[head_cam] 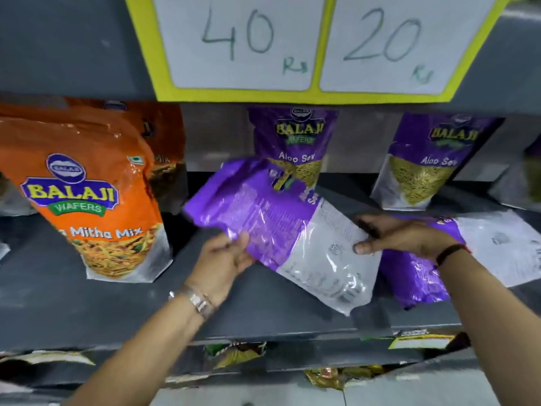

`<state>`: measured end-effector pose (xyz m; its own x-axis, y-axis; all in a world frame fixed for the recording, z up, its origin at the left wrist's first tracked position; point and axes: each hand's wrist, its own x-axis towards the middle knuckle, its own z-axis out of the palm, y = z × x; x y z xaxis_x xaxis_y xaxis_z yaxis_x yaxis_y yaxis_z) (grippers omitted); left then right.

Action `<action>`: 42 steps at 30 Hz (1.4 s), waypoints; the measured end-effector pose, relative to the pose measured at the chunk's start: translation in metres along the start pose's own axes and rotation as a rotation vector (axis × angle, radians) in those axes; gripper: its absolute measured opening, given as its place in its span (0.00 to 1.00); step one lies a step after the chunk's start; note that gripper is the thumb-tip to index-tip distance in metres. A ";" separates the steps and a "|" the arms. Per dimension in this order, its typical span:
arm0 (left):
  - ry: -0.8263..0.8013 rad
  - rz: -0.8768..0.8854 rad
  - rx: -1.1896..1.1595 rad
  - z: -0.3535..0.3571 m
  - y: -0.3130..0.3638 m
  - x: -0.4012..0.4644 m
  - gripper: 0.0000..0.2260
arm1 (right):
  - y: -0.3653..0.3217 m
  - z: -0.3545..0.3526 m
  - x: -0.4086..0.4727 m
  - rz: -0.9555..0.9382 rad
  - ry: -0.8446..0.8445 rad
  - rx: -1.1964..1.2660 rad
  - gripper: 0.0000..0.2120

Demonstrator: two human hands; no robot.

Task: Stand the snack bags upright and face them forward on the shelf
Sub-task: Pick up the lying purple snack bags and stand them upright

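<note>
Both hands hold a purple Aloo Sev bag (281,227) tilted above the grey shelf (87,306), its printed back side up. My left hand (225,262) grips its lower left edge; my right hand (401,237) pinches its right edge. Another purple bag (421,276) lies flat under my right wrist, back side up. Two purple Aloo Sev bags stand upright and face forward at the back, one in the middle (294,142), one to the right (430,159).
Orange Mitha Mix bags (87,200) stand upright on the left, several in a row behind one another. A yellow-edged price card (316,96) reading 40 and 20 hangs from the shelf above. Bag tops on a lower shelf (234,353) show below the front edge.
</note>
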<state>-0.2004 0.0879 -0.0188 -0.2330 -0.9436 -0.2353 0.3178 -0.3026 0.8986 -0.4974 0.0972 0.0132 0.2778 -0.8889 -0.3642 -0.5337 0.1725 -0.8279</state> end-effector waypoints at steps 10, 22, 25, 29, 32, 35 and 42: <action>-0.057 0.498 0.359 0.023 0.063 0.021 0.12 | 0.023 0.092 0.024 -0.215 0.461 0.109 0.30; -0.153 0.180 0.707 -0.007 -0.031 0.035 0.33 | 0.014 0.093 0.021 -0.232 0.356 0.160 0.33; -0.086 0.185 0.690 -0.013 -0.029 0.038 0.31 | 0.016 0.111 -0.003 -0.338 0.317 0.323 0.34; -0.033 0.215 0.512 -0.001 -0.038 0.015 0.26 | 0.024 0.110 -0.001 -0.293 0.424 0.399 0.39; -0.074 0.174 0.341 0.024 -0.047 -0.007 0.41 | 0.010 0.103 0.025 -0.236 0.363 0.479 0.36; -0.047 0.079 0.337 0.042 -0.042 -0.010 0.38 | -0.005 0.122 0.035 -0.283 0.328 0.574 0.28; 0.059 0.279 0.065 0.037 -0.027 0.003 0.18 | 0.009 0.145 0.014 -0.268 0.774 0.637 0.37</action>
<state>-0.2434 0.0978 -0.0304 -0.0903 -0.9959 0.0049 0.3018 -0.0227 0.9531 -0.3827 0.1476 -0.0613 -0.3845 -0.9216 0.0529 0.0532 -0.0793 -0.9954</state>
